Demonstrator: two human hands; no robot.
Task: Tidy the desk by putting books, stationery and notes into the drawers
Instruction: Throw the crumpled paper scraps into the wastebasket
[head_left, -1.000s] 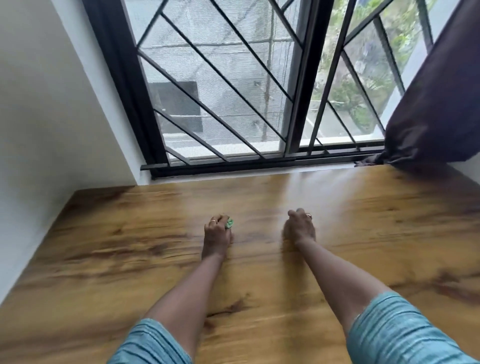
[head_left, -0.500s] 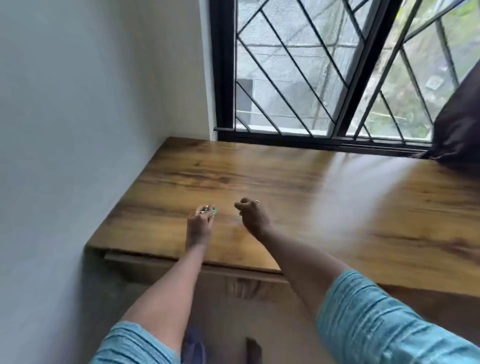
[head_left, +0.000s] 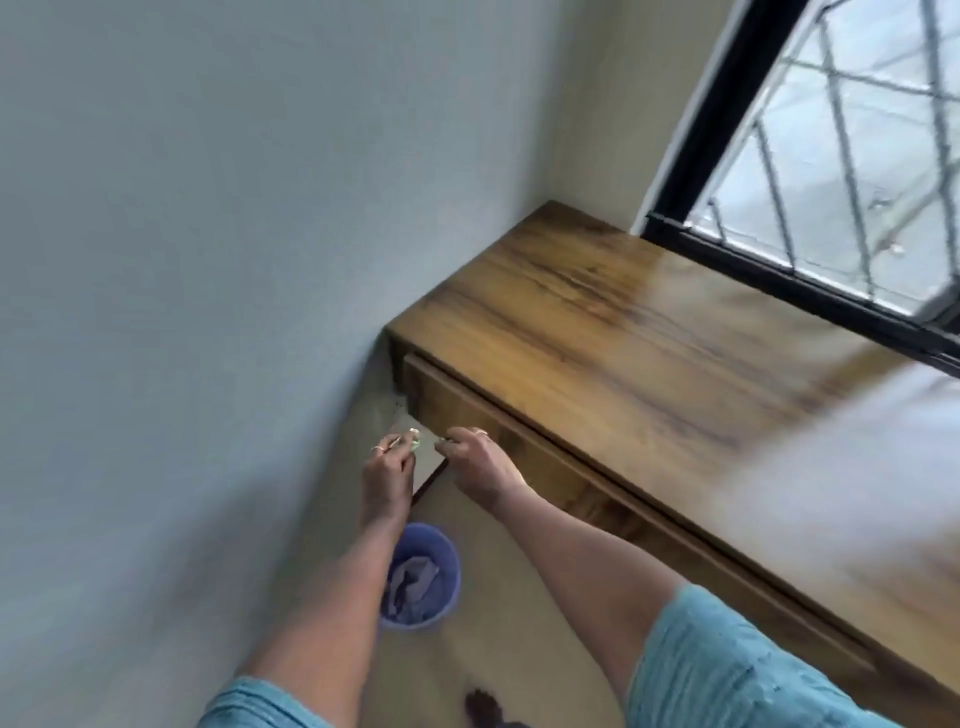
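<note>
2 hands in play, both low and in front of the desk, just under its wooden top. The left hand has its fingers curled in a pinch on a small green thing, held up at the fingertips, close to the corner where the desk meets the pale wall. It is blurred, so what the thing is cannot be told.

The right hand sits just beside it, fingers curled narrow at the lower left corner of the drawer front. They touch that edge, but whether they grip it cannot be told, and the blur also hides whether the drawer is pulled out at all.

Below the left forearm, on the floor, stands 1 blue bucket with a crumpled cloth inside it. Behind the desk, at the upper right, is a barred window in a black frame. Light blue sleeves at the bottom edge: the right sleeve and the left sleeve.
</note>
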